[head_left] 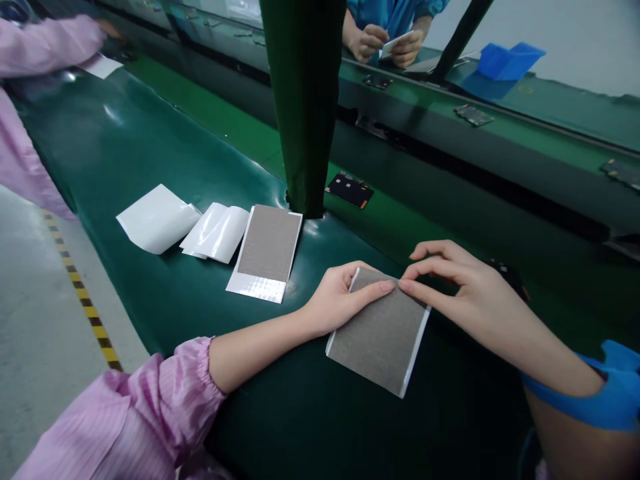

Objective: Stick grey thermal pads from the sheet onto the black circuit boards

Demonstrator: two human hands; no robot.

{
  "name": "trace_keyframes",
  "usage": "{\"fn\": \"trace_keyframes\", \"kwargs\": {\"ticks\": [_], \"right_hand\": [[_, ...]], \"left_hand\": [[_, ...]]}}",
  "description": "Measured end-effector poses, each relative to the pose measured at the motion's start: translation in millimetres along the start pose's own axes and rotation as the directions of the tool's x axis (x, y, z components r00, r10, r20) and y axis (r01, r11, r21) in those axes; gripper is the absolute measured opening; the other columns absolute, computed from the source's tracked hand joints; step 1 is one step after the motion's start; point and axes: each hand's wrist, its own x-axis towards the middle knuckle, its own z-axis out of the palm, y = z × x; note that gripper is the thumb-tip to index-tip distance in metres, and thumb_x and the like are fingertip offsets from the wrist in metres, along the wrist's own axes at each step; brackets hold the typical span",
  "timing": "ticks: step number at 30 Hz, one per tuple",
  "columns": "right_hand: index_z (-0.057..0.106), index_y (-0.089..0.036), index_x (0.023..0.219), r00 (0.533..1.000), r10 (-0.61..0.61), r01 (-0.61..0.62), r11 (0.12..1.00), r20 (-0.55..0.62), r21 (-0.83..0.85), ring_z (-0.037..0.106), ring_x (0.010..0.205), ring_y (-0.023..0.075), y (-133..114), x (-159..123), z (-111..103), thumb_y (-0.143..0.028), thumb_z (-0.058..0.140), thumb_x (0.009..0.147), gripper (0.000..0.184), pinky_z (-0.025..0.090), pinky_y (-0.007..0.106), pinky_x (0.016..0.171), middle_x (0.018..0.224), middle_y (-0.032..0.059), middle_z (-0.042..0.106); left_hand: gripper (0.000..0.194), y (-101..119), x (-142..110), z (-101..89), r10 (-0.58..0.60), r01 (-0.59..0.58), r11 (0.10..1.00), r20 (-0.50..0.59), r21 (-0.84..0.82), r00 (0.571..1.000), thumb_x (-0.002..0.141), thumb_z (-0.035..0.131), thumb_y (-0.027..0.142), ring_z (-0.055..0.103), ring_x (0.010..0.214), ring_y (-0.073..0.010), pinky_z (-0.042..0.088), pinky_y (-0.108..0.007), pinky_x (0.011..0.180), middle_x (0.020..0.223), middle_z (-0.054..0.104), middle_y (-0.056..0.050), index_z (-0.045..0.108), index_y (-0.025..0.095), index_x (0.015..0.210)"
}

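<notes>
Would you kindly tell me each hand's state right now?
Left hand: closed, holding the grey sheet.
Right hand: closed, pinching at the grey sheet's top edge.

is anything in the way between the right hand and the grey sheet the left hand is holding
Nothing visible: the right hand already has its thumb and index finger pinched at the far edge of the grey sheet, beside the left hand's thumb. The green post stands farther off, not between them.

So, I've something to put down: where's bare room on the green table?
Bare patches of green table: between the white sheets and the left forearm, and beyond those sheets toward the co-worker's pink sleeve. Crowded: by the post, with a grey-faced sheet and dark board, and around the left hand, right hand and held sheet.
</notes>
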Motion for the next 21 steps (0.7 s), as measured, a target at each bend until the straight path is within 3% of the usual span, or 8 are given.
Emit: {"fn": "trace_keyframes", "kwargs": {"ticks": [3, 6, 9, 13, 15, 21], "right_hand": [[0.064, -0.033, 0.066, 0.998, 0.028, -0.028, 1.000, -0.050, 0.003, 0.060, 0.082, 0.0257, -3, -1, -3, -0.065, 0.053, 0.079, 0.036, 0.051, 0.041, 0.063, 0.094, 0.0047, 0.059], [0.064, -0.029, 0.068, 0.977, 0.108, -0.100, 0.994, -0.185, 0.052, 0.057, 0.071, 0.0224, 2, 13, -6, -0.059, 0.059, 0.076, 0.032, 0.045, 0.036, 0.053, 0.096, 0.0052, 0.061], [0.065, -0.023, 0.071, 0.955, 0.142, -0.123, 0.989, -0.262, 0.085, 0.059, 0.079, 0.0229, 20, 53, -1, -0.050, 0.062, 0.072, 0.028, 0.048, 0.036, 0.064, 0.101, 0.0079, 0.063], [0.062, -0.020, 0.071, 0.974, 0.143, -0.145, 0.989, -0.177, 0.001, 0.059, 0.091, 0.0232, 52, 117, 18, -0.034, 0.058, 0.077, 0.015, 0.047, 0.036, 0.084, 0.087, 0.0082, 0.066], [0.061, -0.019, 0.070, 0.973, 0.158, -0.171, 0.983, -0.169, -0.065, 0.057, 0.099, 0.0247, 64, 138, 25, -0.028, 0.058, 0.078, 0.012, 0.044, 0.038, 0.091, 0.090, 0.0100, 0.065], [0.062, -0.019, 0.072, 0.973, 0.183, -0.201, 0.972, -0.141, -0.122, 0.052, 0.111, 0.0258, 78, 147, 27, -0.024, 0.059, 0.080, 0.010, 0.040, 0.037, 0.096, 0.103, 0.0137, 0.062]], "left_hand": [[0.028, 0, 0, -0.1, -0.010, 0.010, 0.999, 0.007, -0.047, 1.000, 0.080, 0.068, 0.043, 0.064, 0.080, -0.0159, 0.047, -0.024, 0.067, 0.087, 0.069, -0.003, 0.066, 0.016, 0.087], [0.028, 1, 1, -0.4, -0.025, 0.027, 0.995, 0.023, -0.094, 0.999, 0.080, 0.068, 0.043, 0.065, 0.082, -0.0165, 0.048, -0.024, 0.066, 0.088, 0.069, -0.004, 0.065, 0.016, 0.086], [0.026, 2, 1, -0.7, -0.029, 0.032, 0.996, 0.035, -0.088, 0.999, 0.079, 0.069, 0.041, 0.065, 0.084, -0.0176, 0.048, -0.025, 0.067, 0.090, 0.069, -0.005, 0.065, 0.016, 0.085], [0.024, 2, 1, -0.4, -0.027, 0.030, 0.996, 0.035, -0.085, 0.999, 0.079, 0.069, 0.039, 0.066, 0.085, -0.0185, 0.049, -0.026, 0.070, 0.091, 0.070, -0.005, 0.066, 0.016, 0.085], [0.023, 2, 1, -0.1, -0.025, 0.027, 0.997, 0.037, -0.074, 0.999, 0.079, 0.069, 0.038, 0.066, 0.086, -0.0188, 0.049, -0.027, 0.072, 0.091, 0.070, -0.005, 0.066, 0.016, 0.084], [0.020, 2, 2, 0.0, -0.005, 0.007, 0.998, 0.044, -0.063, 0.999, 0.079, 0.069, 0.036, 0.066, 0.088, -0.0201, 0.049, -0.028, 0.074, 0.092, 0.072, -0.006, 0.068, 0.017, 0.082]]}}
